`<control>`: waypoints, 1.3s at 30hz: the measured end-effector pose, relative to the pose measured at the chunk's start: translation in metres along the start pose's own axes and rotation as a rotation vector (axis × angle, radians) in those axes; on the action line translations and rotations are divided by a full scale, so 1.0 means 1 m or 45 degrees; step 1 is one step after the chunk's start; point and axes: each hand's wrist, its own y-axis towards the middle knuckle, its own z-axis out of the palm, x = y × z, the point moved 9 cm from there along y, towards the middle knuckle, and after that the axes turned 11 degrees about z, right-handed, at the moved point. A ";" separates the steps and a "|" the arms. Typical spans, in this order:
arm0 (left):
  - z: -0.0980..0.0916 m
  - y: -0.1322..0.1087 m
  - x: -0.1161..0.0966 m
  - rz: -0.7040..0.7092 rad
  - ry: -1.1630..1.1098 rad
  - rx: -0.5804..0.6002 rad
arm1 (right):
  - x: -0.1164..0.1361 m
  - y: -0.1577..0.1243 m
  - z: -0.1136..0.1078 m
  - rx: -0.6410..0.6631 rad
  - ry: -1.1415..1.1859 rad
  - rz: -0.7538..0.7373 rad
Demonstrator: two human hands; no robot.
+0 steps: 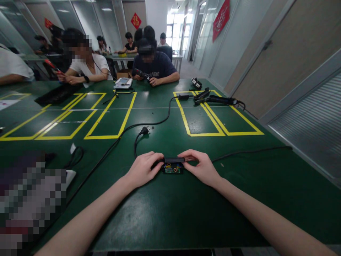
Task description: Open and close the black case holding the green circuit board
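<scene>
Head view: left grip (144, 167) and right grip (201, 167) are each pinching one end of a flat black cover (174, 160), looks like plastic. Smack between them, along the cover's near edge, there's a small rectangular circuit board (172, 170) with coppery rings. Black plug (145, 130) lies just beyond the left grip on the smooth, slightly shiny green counter (128, 217).

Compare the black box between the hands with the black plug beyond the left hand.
The black box is open, baring a circuit board; the black plug shows a closed body with pins. The left hand and right hand hold the box; the plug rests on the table, outside both hands. The box is wider than the plug. Both have black casings.
</scene>
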 end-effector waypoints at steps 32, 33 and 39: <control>0.011 0.003 -0.014 0.082 -0.170 0.102 | 0.021 -0.016 0.020 0.253 -0.448 -0.419; 0.012 0.004 -0.014 0.075 -0.161 0.108 | 0.021 -0.016 0.020 0.249 -0.482 -0.423; 0.016 0.006 -0.016 0.044 -0.050 0.165 | 0.027 -0.018 0.026 0.219 -0.621 -0.484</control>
